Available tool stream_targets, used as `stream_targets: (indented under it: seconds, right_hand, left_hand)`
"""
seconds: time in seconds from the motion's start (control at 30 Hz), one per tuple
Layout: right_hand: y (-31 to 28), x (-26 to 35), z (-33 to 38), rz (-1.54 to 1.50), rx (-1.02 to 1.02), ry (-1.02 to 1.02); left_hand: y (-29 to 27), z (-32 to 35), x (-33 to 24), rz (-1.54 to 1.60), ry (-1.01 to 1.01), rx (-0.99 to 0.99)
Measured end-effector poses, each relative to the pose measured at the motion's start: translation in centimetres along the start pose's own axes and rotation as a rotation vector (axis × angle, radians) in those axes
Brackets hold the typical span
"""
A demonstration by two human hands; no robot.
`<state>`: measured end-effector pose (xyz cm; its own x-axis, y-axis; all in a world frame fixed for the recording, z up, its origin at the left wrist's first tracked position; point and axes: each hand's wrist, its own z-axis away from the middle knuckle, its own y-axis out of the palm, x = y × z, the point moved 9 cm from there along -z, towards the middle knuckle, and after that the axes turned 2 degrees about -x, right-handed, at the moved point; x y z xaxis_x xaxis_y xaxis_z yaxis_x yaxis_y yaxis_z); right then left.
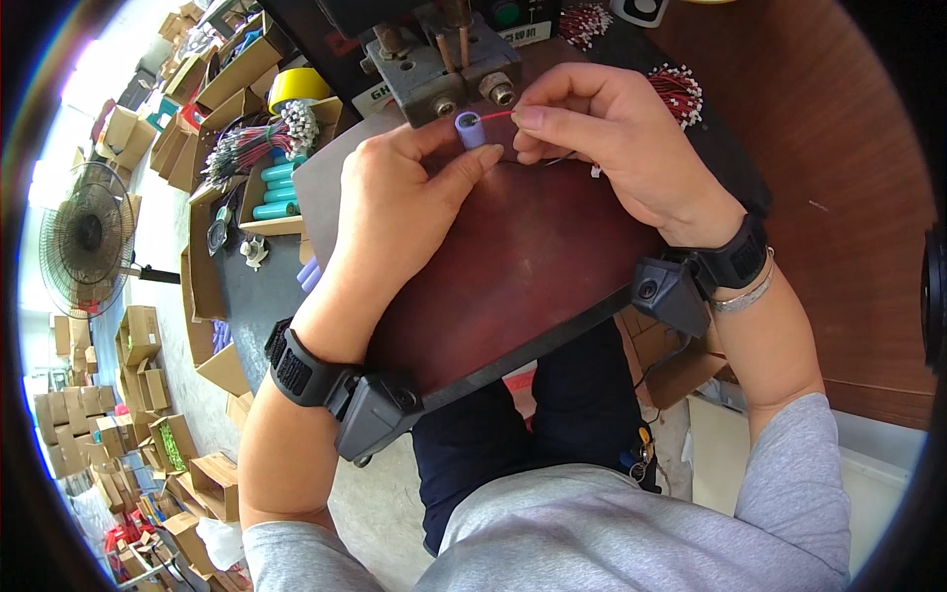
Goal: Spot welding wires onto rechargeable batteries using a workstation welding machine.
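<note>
My left hand (pixel 409 187) grips a purple cylindrical battery cell (pixel 472 133) between thumb and fingers, its round end facing up. My right hand (pixel 612 133) pinches a red wire (pixel 496 115), whose tip lies on that end of the cell. A dark wire and a small white connector (pixel 596 172) hang below the right fingers. Just beyond the cell is the metal head of a spot welder (pixel 444 84), with two copper-coloured pins (pixel 454 49) and bolts. Both hands are over a dark red work surface (pixel 513 266).
Bundled red and black wires (pixel 676 96) with white connectors lie at the far right. At the left, a cardboard box holds green cylindrical cells (pixel 279 192), beside a wire bundle (pixel 261 143) and a yellow tape roll (pixel 298 89). A fan (pixel 89 237) stands farther left, among stacked cartons (pixel 69 424).
</note>
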<state>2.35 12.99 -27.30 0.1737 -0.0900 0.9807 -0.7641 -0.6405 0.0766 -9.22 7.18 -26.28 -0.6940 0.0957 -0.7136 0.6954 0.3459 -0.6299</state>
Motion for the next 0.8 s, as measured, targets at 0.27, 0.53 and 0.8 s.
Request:
stream_targets:
  seconds: [0.27,0.53,0.8]
  right_hand:
    - [0.04,0.21,0.05,-0.003,-0.012,-0.007]
    - [-0.04,0.15,-0.02,0.013,-0.01,-0.005]
    - [0.1,0.12,-0.09,0.007,-0.009,0.022]
  left_hand:
    - [-0.12,-0.02,0.22,-0.006,0.007,-0.026]
    - [-0.15,0.08,-0.02,-0.026,-0.008,-0.019]
    - [0.39,-0.07,0.64,0.098,-0.003,0.017]
